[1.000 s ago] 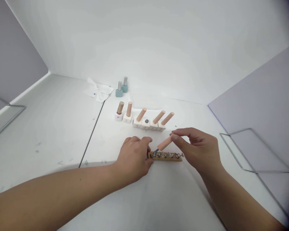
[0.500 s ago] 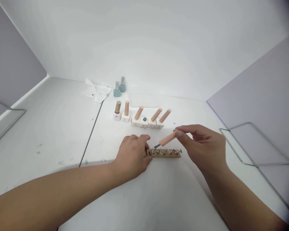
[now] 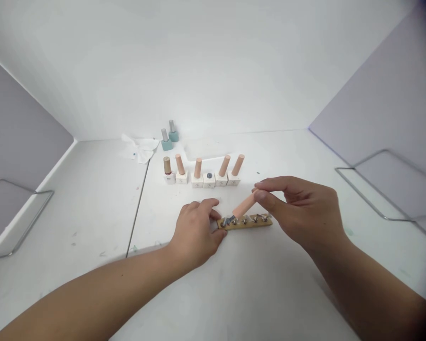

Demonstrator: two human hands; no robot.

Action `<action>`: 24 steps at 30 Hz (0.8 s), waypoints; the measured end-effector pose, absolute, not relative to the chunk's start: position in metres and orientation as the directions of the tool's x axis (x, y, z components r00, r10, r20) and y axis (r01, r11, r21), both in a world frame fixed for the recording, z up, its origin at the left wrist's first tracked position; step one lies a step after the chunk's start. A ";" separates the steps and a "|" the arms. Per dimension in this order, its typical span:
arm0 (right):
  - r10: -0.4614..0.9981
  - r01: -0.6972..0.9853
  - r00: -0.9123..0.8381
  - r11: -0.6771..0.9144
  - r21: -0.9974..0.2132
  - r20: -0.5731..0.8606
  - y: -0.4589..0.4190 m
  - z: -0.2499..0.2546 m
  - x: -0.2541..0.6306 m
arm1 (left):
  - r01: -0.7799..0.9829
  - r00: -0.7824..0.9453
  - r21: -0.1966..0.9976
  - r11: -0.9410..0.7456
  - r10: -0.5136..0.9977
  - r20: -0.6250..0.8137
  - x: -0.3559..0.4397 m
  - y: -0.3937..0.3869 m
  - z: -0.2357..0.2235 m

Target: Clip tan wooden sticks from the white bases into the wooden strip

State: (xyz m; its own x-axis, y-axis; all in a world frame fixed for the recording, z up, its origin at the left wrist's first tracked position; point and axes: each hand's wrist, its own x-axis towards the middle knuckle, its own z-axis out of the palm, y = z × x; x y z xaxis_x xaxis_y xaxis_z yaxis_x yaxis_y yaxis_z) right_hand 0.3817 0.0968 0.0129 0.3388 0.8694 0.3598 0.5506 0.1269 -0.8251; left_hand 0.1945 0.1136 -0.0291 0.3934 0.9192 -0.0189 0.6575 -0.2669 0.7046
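Observation:
My right hand (image 3: 301, 208) pinches the peach cap of a nail polish brush (image 3: 244, 204). The brush's dark bristle end points down to the left, at a clear nail tip near the left end of a narrow wooden strip (image 3: 250, 224). Several nail tips stand on small metal clips along this strip. With thumb and fingers, my left hand (image 3: 197, 229) grips the strip's left end against the table. Behind the hands, one white nail polish bottle (image 3: 209, 180) stands uncapped, its dark mouth showing.
Several capped bottles with peach tops (image 3: 233, 177) flank the uncapped one; a gold-capped bottle (image 3: 169, 177) ends the row at left. Farther back are two teal bottles (image 3: 166, 144) and a crumpled tissue (image 3: 142, 149). Wire stands (image 3: 372, 199) rest at both sides.
The brush has come down and left onto the nail tip at the strip's left end. The strip's right end appears slightly raised in view, and the whole view has shifted a little.

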 end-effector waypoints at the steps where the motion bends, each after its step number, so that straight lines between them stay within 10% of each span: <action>1: 0.868 0.549 0.341 0.128 -0.826 0.360 0.097 0.012 0.383 | 0.653 0.394 0.708 -0.269 0.919 -0.014 0.194 0.114 -0.030; 24: 0.870 0.679 0.125 0.276 -0.681 0.478 0.111 -0.002 0.390 | 0.693 0.352 0.681 -0.238 0.935 -0.031 0.194 0.114 -0.035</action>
State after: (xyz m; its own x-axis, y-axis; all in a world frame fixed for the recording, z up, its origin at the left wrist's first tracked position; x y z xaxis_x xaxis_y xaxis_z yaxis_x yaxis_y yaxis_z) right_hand 0.3901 0.1106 -0.0017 0.1254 0.8696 0.4775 0.6787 0.2759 -0.6806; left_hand 0.1942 0.1142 -0.0349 0.3521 0.9354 -0.0306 0.6926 -0.2385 0.6807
